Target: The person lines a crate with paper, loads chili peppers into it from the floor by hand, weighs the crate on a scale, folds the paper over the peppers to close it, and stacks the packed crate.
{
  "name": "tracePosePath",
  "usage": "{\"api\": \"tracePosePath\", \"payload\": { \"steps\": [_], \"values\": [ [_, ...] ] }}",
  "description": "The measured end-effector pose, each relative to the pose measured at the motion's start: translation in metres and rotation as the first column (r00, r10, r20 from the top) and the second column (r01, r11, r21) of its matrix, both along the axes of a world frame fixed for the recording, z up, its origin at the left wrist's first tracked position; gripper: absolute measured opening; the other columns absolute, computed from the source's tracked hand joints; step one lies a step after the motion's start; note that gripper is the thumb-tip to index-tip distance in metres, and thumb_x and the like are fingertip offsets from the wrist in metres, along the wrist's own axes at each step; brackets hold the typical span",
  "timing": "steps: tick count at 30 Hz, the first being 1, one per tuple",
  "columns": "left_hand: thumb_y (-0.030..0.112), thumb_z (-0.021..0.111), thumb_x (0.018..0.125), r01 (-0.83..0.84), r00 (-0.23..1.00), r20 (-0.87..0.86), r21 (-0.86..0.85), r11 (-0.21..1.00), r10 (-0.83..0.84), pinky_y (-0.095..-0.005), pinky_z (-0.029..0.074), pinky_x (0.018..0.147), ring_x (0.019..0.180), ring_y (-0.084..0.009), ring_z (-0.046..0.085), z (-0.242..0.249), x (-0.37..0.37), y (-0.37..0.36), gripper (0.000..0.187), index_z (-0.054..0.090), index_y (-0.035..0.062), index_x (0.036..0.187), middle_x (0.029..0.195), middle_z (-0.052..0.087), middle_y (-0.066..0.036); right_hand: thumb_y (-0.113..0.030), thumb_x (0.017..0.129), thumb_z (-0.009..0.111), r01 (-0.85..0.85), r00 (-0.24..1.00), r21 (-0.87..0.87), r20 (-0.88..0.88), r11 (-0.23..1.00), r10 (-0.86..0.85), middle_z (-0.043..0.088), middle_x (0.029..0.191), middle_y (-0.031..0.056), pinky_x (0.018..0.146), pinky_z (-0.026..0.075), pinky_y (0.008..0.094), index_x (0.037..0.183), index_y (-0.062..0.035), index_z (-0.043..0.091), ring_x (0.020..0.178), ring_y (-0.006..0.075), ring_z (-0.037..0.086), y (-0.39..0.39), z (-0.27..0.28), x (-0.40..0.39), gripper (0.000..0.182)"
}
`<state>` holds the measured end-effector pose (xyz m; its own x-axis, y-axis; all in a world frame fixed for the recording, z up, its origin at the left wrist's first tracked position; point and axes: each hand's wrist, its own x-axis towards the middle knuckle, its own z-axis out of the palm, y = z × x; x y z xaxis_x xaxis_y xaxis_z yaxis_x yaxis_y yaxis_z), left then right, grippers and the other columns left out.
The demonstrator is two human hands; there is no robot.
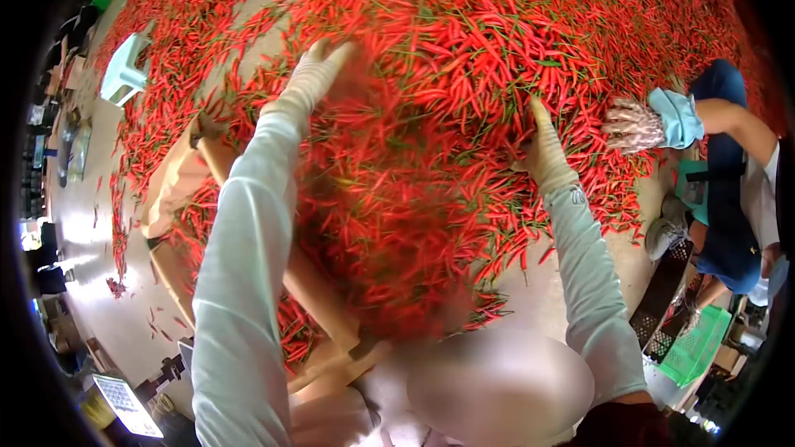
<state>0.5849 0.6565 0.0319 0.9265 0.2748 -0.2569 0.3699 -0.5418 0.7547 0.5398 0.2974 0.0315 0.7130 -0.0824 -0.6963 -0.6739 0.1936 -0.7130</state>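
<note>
Red chili peppers [497,58] with green stems lie in a wide heap in front of me. My left hand [321,70], in a pale glove, is at the heap's left side, thumb and fingers apart. My right hand [546,153], in a similar glove, reaches into the peppers on the right with its fingers extended; part of it is hidden. Between my arms, a stretch of peppers is smeared by motion. A brown cardboard box [178,170], with peppers inside, stands partly behind my left sleeve.
At the right, a co-worker's gloved hand [633,126] touches the heap. A green crate [694,348] and a dark perforated crate [662,302] stand lower right. A pale stool [126,68] is upper left, and a lit screen [128,406] is lower left.
</note>
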Motion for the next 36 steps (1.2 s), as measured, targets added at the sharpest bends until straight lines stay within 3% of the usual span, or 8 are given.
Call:
{"api": "tracePosePath", "payload": {
  "steps": [6, 8, 9, 20, 24, 26, 29, 36],
  "values": [
    [0.074, 0.067, 0.062, 0.007, 0.996, -0.090, -0.010, 1.000, -0.008, -0.0501, 0.019, 0.115, 0.144, -0.0370, 0.011, -0.011, 0.001, -0.041, 0.112, 0.022, 0.0228, 0.151, 0.156, 0.014, -0.020, -0.069, 0.087, 0.039, -0.212, 0.977, -0.121, -0.003, 0.970, 0.213, 0.003, 0.160, 0.0062, 0.108, 0.012, 0.0679, 0.153, -0.0226, -0.002, 0.145, 0.0320, 0.010, -0.020, -0.051, 0.030, 0.090],
    [0.067, 0.072, 0.061, 0.010, 0.997, -0.082, -0.048, 0.999, -0.014, -0.0471, 0.028, 0.111, 0.136, -0.0353, 0.030, -0.014, -0.012, -0.062, 0.110, 0.030, 0.0133, 0.148, 0.147, 0.032, -0.021, -0.068, 0.090, 0.034, -0.251, 0.965, -0.189, 0.025, 0.949, 0.260, 0.004, 0.160, 0.0054, 0.108, 0.013, 0.0676, 0.153, -0.0220, -0.001, 0.145, 0.0310, 0.012, -0.012, -0.044, 0.034, 0.086],
    [0.053, 0.078, 0.066, 0.170, 0.984, 0.023, -0.430, 0.887, -0.178, -0.0414, 0.036, 0.106, 0.123, -0.0290, 0.047, -0.040, -0.012, -0.062, 0.098, 0.036, 0.0098, 0.144, 0.133, 0.050, -0.017, -0.067, 0.091, 0.033, -0.268, 0.959, -0.208, 0.035, 0.941, 0.280, 0.004, 0.160, 0.0052, 0.108, 0.014, 0.0675, 0.153, -0.0218, -0.001, 0.145, 0.0307, 0.012, -0.007, -0.038, 0.034, 0.084],
    [0.029, 0.078, 0.078, 0.090, 0.996, 0.069, -0.703, 0.706, -0.058, -0.0353, 0.045, 0.088, 0.103, -0.0170, 0.056, -0.016, -0.054, -0.127, 0.057, 0.055, 0.0096, 0.126, 0.114, 0.062, -0.003, -0.074, 0.073, 0.058, -0.095, 0.992, -0.136, 0.066, 0.986, 0.104, 0.012, 0.158, 0.0142, 0.111, 0.018, 0.0585, 0.152, -0.0079, 0.005, 0.143, 0.0345, 0.015, 0.004, -0.038, 0.010, 0.116],
    [0.023, 0.076, 0.079, 0.263, 0.959, 0.263, -0.699, 0.664, -0.103, -0.0323, 0.045, 0.088, 0.102, -0.0158, 0.057, -0.050, -0.073, -0.135, 0.054, 0.053, 0.0096, 0.127, 0.110, 0.063, -0.002, -0.069, 0.081, 0.052, -0.498, 0.330, -0.458, 0.686, 0.737, 0.649, 0.013, 0.157, 0.0149, 0.112, 0.016, 0.0576, 0.152, -0.0080, 0.003, 0.144, 0.0329, 0.013, -0.031, -0.131, 0.000, 0.106],
    [0.026, 0.078, 0.077, 0.168, 0.977, 0.207, -0.640, 0.749, -0.043, -0.0338, 0.044, 0.092, 0.105, -0.0178, 0.056, -0.030, -0.074, -0.124, 0.060, 0.052, 0.0098, 0.129, 0.112, 0.063, -0.002, -0.069, 0.083, 0.050, -0.229, 0.946, 0.001, 0.235, 0.973, 0.223, 0.010, 0.158, 0.0131, 0.113, 0.013, 0.0574, 0.152, -0.0091, 0.003, 0.145, 0.0325, 0.009, 0.004, -0.044, -0.009, 0.103],
    [0.037, 0.080, 0.073, 0.033, 0.977, -0.136, -0.660, 0.751, -0.163, -0.0363, 0.042, 0.094, 0.108, -0.0188, 0.055, -0.021, -0.056, -0.120, 0.069, 0.053, 0.0083, 0.129, 0.117, 0.062, -0.004, -0.072, 0.076, 0.057, -0.148, 0.974, 0.038, 0.178, 0.988, 0.140, 0.010, 0.158, 0.0120, 0.107, 0.021, 0.0573, 0.153, -0.0168, 0.000, 0.143, 0.0328, 0.013, 0.024, -0.001, -0.019, 0.111],
    [0.023, 0.079, 0.075, 0.056, 0.985, -0.074, -0.713, 0.699, -0.155, -0.0337, 0.046, 0.090, 0.103, -0.0177, 0.059, -0.033, -0.106, -0.130, 0.058, 0.056, 0.0039, 0.124, 0.113, 0.064, -0.006, -0.062, 0.079, 0.061, -0.158, 0.966, 0.071, 0.220, 0.985, 0.139, 0.025, 0.154, 0.0119, 0.111, 0.024, 0.0473, 0.153, -0.0141, 0.010, 0.141, 0.0280, 0.024, -0.001, -0.021, -0.050, 0.101]
  ]
}}
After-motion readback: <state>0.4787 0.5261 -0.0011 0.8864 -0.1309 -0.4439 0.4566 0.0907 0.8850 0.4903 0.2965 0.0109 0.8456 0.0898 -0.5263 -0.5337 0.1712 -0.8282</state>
